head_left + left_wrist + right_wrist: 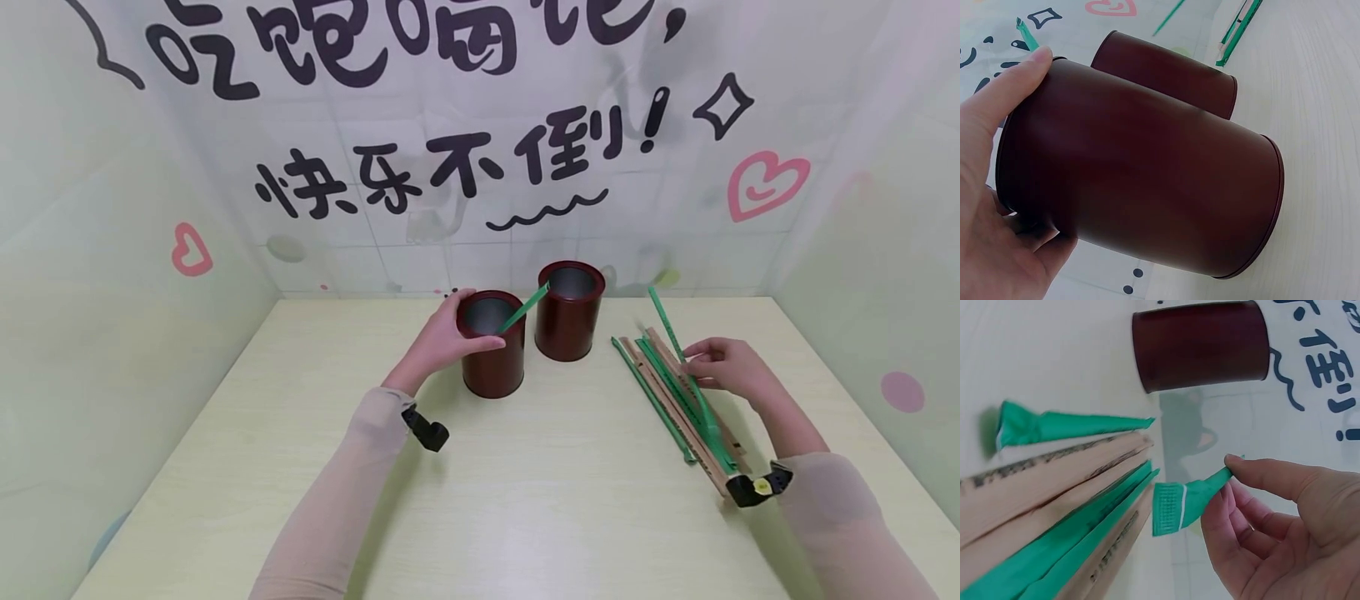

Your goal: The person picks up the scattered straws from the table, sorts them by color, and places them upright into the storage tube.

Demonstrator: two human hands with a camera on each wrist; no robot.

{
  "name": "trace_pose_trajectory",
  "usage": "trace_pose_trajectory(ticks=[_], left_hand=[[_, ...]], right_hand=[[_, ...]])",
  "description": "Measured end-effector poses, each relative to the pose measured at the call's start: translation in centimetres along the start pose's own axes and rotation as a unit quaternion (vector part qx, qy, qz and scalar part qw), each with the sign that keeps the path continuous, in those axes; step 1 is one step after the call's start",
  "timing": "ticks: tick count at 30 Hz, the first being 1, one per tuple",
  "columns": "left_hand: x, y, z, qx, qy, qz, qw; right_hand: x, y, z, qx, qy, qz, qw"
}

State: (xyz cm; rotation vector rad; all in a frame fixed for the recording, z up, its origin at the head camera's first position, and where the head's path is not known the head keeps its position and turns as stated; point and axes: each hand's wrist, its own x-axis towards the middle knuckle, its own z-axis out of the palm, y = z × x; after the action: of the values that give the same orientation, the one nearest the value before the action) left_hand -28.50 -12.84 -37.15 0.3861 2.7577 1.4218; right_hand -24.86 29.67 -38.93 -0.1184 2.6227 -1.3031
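Observation:
My left hand (438,342) grips a dark red cylindrical canister (493,371) near its rim, thumb on the front side and fingers round the far side. The canister stands upright on the table, with one green paper-wrapped stick (527,306) leaning out of its mouth. At the right, my right hand (731,367) pinches another slim green paper-wrapped stick (1194,503) between thumb and fingers. The held stick is tilted above a pile of similar wrapped sticks, some green (1069,550) and some brown (1054,464). In the left wrist view the canister (1147,169) hides most of my fingers.
A second dark red canister (567,329) stands upright behind and right of the gripped one, its grey inside visible. The pale wooden table (525,500) ends at a printed white curtain (450,258) at the back; more sheeting (90,292) hangs at both sides.

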Motion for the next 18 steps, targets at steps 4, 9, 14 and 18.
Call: trace_pose_trajectory(ticks=[4,9,14,18], left_hand=[[0.0,0.1,0.0,0.000,0.001,-0.001,1.0000],[-0.1,0.2,0.0,0.000,-0.001,-0.002,1.0000],[-0.1,0.2,0.0,-0.003,-0.001,0.001,1.0000],[-0.1,0.2,-0.1,-0.005,-0.002,0.001,1.0000]], right_hand=[[-0.1,-0.8,-0.2,0.031,0.010,-0.013,0.9994],[-0.4,-2.0,0.1,0.076,0.023,-0.025,0.9965],[-0.8,-3.2,0.4,0.160,0.026,-0.048,0.9856],[-1.2,-4.2,0.8,0.258,0.020,-0.068,0.9635]])
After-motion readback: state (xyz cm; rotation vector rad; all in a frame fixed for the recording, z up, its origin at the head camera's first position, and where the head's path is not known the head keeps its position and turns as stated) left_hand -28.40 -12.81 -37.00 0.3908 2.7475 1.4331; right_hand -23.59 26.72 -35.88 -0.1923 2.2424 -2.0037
